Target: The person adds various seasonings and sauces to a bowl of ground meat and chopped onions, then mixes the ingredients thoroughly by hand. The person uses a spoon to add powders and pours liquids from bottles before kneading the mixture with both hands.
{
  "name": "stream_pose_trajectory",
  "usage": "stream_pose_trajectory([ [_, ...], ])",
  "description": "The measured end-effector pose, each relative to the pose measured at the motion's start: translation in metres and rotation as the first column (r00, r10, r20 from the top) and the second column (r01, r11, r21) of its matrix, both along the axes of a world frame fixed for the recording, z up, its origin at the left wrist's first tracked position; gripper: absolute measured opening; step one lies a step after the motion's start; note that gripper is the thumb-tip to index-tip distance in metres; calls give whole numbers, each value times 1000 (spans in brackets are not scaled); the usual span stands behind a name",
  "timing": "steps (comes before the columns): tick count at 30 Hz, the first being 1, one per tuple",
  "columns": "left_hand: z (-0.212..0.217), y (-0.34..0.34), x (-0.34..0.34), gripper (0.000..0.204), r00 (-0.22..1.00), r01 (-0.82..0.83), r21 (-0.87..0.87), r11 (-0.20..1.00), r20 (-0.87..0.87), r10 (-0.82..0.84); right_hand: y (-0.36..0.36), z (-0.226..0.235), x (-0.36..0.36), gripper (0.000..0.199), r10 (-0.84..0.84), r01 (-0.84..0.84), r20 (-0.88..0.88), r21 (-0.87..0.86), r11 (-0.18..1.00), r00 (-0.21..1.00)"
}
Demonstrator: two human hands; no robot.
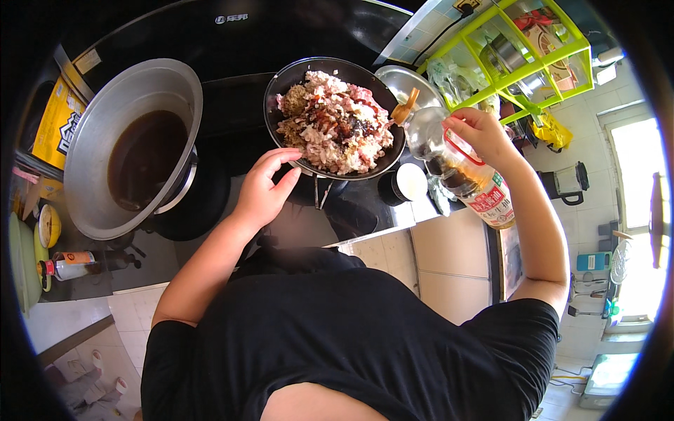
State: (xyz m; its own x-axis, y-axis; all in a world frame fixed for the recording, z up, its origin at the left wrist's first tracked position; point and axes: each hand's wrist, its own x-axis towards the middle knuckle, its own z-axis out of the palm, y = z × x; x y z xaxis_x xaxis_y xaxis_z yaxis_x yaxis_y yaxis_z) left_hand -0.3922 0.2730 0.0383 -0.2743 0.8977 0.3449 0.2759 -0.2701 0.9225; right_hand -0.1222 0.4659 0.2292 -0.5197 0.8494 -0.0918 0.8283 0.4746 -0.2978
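Note:
A black frying pan (pixel 269 125) on the stove holds a heap of pale pink minced meat (pixel 337 119) with dark liquid and brownish grains on top. My right hand (pixel 479 137) is closed round the red handle of a large clear soy sauce bottle (pixel 430 140). The bottle is tilted, its orange-brown cap (pixel 405 109) over the pan's right edge and dark liquid low inside. I cannot make out whether any is flowing. At the pan's near left rim, my left hand (pixel 263 186) rests its fingertips, thumb apart from the outstretched fingers.
A wide grey metal pot (pixel 78 165) of brown liquid stands at the left. Behind the bottle are a glass lid (pixel 399 83) and a green rack (pixel 509 63). A small white-topped container (pixel 410 182) stands near the counter edge. A bottle (pixel 70 266) lies far left.

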Motion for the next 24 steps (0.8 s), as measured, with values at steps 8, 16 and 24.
stream_pose_trajectory([
  [8, -3, -8, -12, 20, 998, -52, -11, 999, 47, 52, 4, -10, -20, 40, 68, -65, 137, -21, 998, 988],
  [16, -1, -14, -17, 19, 993, -89, -14, 996, 76, 89, 3, -1, -56, 43, 196, -220, 270, 58, 974, 943],
  [24, -5, -15, -16, 20, 991, -111, -10, 994, 79, 111, 20, 6, -76, 44, 149, -193, 270, 144, 971, 951],
])
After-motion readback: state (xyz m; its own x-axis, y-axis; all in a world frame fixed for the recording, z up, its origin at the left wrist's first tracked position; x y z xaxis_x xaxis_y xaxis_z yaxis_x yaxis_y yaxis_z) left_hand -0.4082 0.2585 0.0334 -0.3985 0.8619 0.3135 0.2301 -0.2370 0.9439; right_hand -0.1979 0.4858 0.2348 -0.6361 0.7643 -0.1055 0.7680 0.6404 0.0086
